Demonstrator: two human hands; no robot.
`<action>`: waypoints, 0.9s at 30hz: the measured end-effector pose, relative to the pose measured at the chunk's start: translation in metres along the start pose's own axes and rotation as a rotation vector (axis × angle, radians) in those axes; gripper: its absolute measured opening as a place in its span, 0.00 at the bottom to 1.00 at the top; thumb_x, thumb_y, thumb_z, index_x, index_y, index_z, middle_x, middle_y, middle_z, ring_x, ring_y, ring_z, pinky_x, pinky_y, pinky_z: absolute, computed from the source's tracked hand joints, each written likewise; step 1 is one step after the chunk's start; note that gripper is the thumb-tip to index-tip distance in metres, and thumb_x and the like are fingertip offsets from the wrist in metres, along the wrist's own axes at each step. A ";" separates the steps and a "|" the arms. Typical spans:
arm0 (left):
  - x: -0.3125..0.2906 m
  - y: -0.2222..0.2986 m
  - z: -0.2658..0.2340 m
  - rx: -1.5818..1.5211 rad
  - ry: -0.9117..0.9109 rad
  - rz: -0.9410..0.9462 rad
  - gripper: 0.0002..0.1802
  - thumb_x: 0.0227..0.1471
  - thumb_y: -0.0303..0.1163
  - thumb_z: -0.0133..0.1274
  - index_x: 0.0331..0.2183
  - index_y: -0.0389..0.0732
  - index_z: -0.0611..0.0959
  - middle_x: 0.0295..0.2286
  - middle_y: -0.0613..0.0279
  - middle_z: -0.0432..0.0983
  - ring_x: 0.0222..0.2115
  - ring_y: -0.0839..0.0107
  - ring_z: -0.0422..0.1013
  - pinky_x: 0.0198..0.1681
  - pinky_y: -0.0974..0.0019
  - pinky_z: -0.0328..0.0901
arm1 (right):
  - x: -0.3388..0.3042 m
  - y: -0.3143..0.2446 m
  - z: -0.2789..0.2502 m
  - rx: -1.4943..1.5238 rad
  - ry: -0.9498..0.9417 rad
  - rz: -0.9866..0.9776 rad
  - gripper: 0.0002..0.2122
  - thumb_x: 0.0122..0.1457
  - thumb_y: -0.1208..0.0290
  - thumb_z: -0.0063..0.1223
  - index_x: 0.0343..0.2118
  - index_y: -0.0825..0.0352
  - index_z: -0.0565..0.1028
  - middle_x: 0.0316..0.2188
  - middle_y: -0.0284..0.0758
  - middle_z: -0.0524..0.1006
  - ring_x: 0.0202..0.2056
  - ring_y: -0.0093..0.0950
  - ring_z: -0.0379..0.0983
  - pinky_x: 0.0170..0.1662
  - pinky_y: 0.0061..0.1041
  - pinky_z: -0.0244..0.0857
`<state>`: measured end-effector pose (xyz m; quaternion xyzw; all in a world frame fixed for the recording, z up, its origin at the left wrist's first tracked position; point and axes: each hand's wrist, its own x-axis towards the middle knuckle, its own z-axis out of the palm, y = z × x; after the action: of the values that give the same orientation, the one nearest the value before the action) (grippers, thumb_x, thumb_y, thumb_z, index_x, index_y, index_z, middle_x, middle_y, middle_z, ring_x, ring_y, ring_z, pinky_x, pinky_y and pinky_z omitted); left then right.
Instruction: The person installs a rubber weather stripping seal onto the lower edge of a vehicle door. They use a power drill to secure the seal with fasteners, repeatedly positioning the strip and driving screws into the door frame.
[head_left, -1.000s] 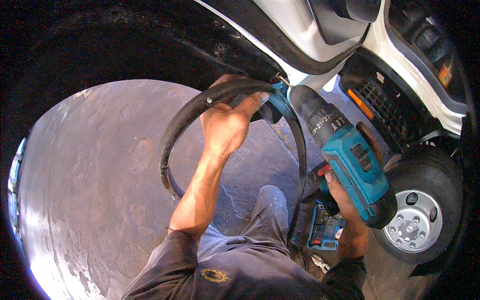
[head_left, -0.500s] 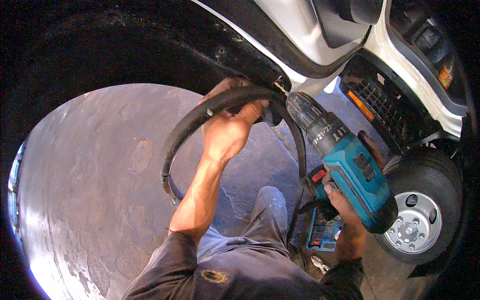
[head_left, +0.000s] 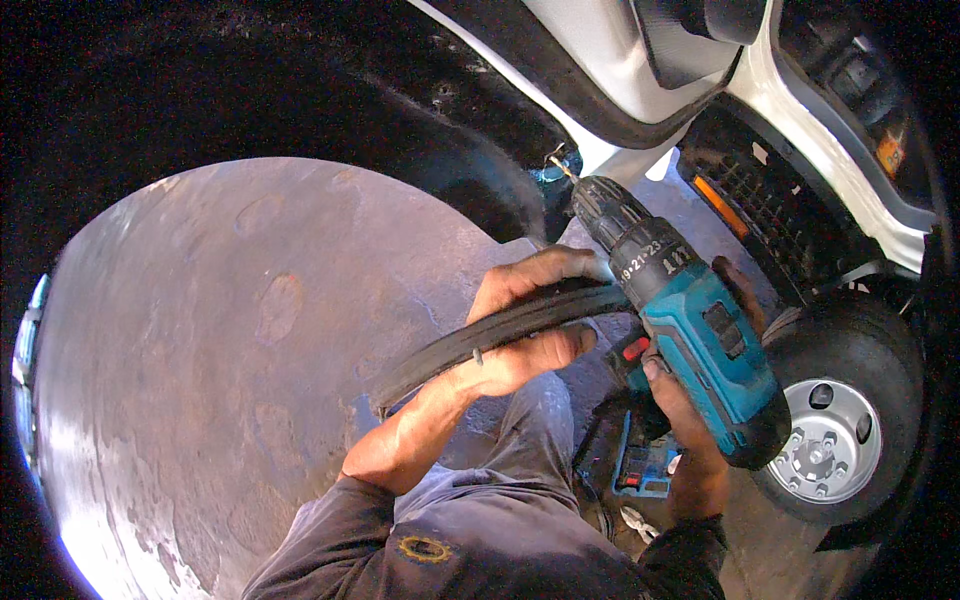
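My right hand [head_left: 678, 398] grips a teal and black cordless drill [head_left: 712, 325]. The drill points up and left. Its slim bit [head_left: 565, 168] reaches the lower corner of the black vehicle panel [head_left: 500, 135], beside the white bodywork; whether the tip is inside a hole I cannot tell. Below the chuck, my left hand [head_left: 525, 362] is closed around a curved black rubber strip [head_left: 440, 352], thumb on one side and fingers on the other. The strip's far end passes behind the drill.
A vehicle wheel [head_left: 825, 440] with a silver rim stands at right, below a black step [head_left: 745, 210] with an orange reflector. On the floor lie a blue tool case [head_left: 645, 470] and pliers [head_left: 638, 522]. White bodywork [head_left: 600, 60] overhangs at the top.
My left hand has drawn the rubber strip down and away from the panel corner, toward my body. The drill has stayed nearly in place, its bit still at the corner.
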<state>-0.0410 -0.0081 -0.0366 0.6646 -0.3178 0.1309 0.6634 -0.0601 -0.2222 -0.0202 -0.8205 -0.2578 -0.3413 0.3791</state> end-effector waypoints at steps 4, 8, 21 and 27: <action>-0.001 0.011 0.007 -0.039 -0.037 0.055 0.28 0.33 0.23 0.53 0.43 0.30 0.77 0.40 0.48 0.74 0.42 0.59 0.71 0.47 0.62 0.65 | -0.002 0.008 -0.003 0.101 -0.049 0.002 0.32 0.44 0.71 0.62 0.54 0.71 0.64 0.53 0.44 0.65 0.53 0.38 0.65 0.56 0.39 0.62; 0.000 0.019 0.008 -0.008 -0.044 0.041 0.26 0.35 0.23 0.53 0.43 0.30 0.78 0.39 0.48 0.75 0.41 0.59 0.71 0.46 0.62 0.65 | -0.003 0.012 -0.005 0.137 -0.057 -0.032 0.36 0.43 0.72 0.62 0.58 0.72 0.61 0.57 0.46 0.63 0.56 0.40 0.63 0.58 0.42 0.60; 0.005 0.026 0.032 -0.085 0.156 -0.065 0.23 0.50 0.47 0.61 0.28 0.34 0.79 0.22 0.66 0.69 0.25 0.78 0.62 0.27 0.70 0.59 | 0.004 0.001 -0.003 -0.318 -0.083 -0.206 0.28 0.44 0.71 0.63 0.51 0.69 0.68 0.53 0.45 0.67 0.53 0.43 0.65 0.58 0.40 0.60; 0.006 0.023 0.027 -0.080 0.085 -0.078 0.20 0.52 0.40 0.61 0.38 0.32 0.81 0.30 0.55 0.76 0.31 0.71 0.73 0.35 0.68 0.66 | 0.015 -0.003 -0.010 -0.102 -0.045 -0.195 0.25 0.45 0.72 0.63 0.49 0.71 0.70 0.44 0.43 0.75 0.44 0.39 0.74 0.50 0.34 0.68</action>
<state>-0.0571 -0.0341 -0.0168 0.6433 -0.2683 0.1203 0.7069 -0.0562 -0.2255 -0.0025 -0.8172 -0.3272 -0.3709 0.2959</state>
